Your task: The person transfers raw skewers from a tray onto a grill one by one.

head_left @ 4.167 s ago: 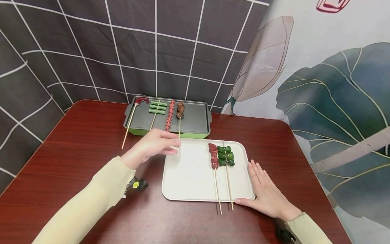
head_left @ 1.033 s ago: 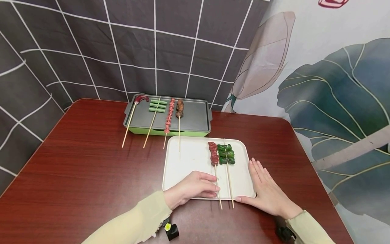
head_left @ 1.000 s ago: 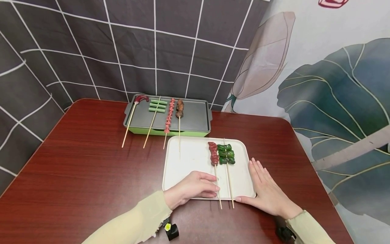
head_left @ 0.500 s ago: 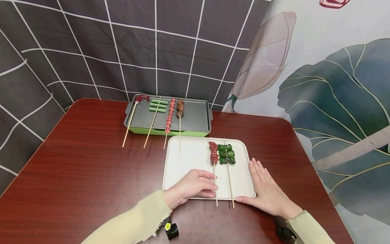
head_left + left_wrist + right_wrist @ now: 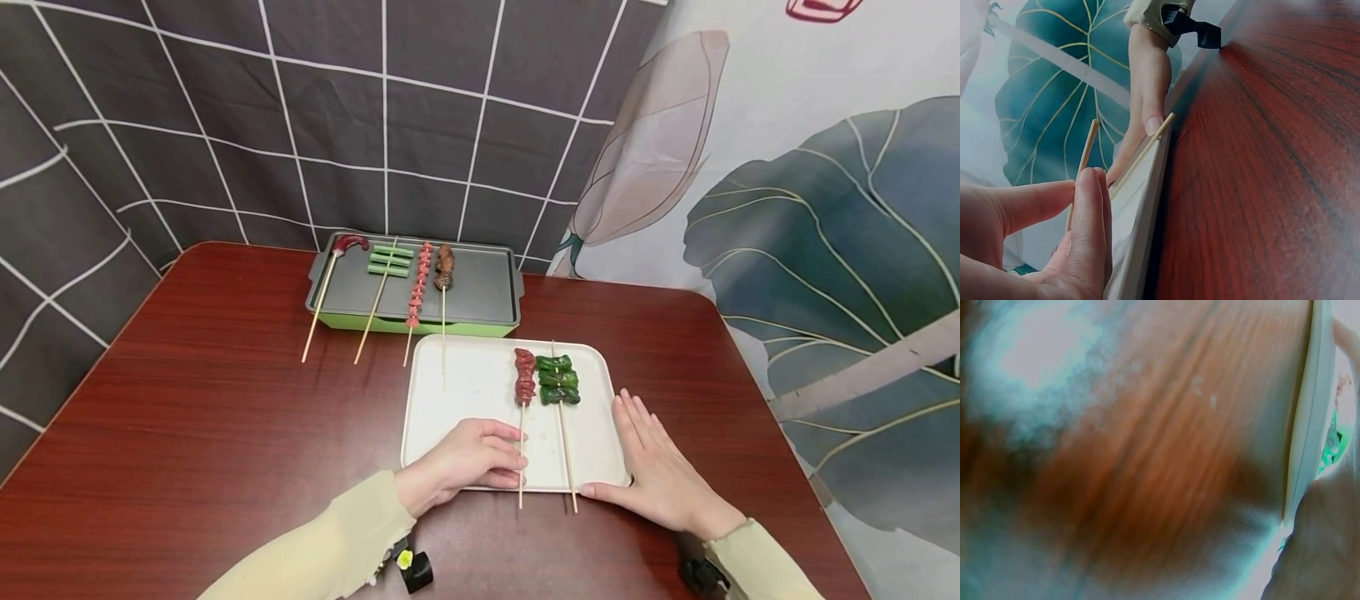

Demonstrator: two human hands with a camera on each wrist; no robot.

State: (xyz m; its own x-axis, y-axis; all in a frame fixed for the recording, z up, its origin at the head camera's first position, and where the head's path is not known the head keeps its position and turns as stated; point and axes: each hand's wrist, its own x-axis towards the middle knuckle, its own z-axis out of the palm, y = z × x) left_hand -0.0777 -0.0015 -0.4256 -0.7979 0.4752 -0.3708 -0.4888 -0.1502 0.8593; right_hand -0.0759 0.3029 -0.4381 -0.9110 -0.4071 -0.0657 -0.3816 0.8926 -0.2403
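Over the front of the white tray (image 5: 457,400), my left hand (image 5: 472,458) pinches the stick of a dark red meat skewer (image 5: 525,379). Thumb and fingers meet on that stick (image 5: 1088,147) in the left wrist view. Just right of it a green pepper skewer (image 5: 559,379) lies on the tray, its stick end past the front rim. My right hand (image 5: 660,479) rests with straight fingers along the tray's right edge, thumb at the front right corner. In the right wrist view it shows only partly, beside the tray rim (image 5: 1310,406).
Behind the tray stands a grey grill plate (image 5: 487,287) on a green base. Across it lie a curved dark red skewer (image 5: 350,243), a green stalk skewer (image 5: 388,260), a pink piece skewer (image 5: 418,287) and a brown meat skewer (image 5: 444,268), sticks jutting forward.
From the brown skewer's stick at the grill, my left hand has come to the red meat skewer, then shifted its stick end left, away from the pepper skewer. The right hand stays put.
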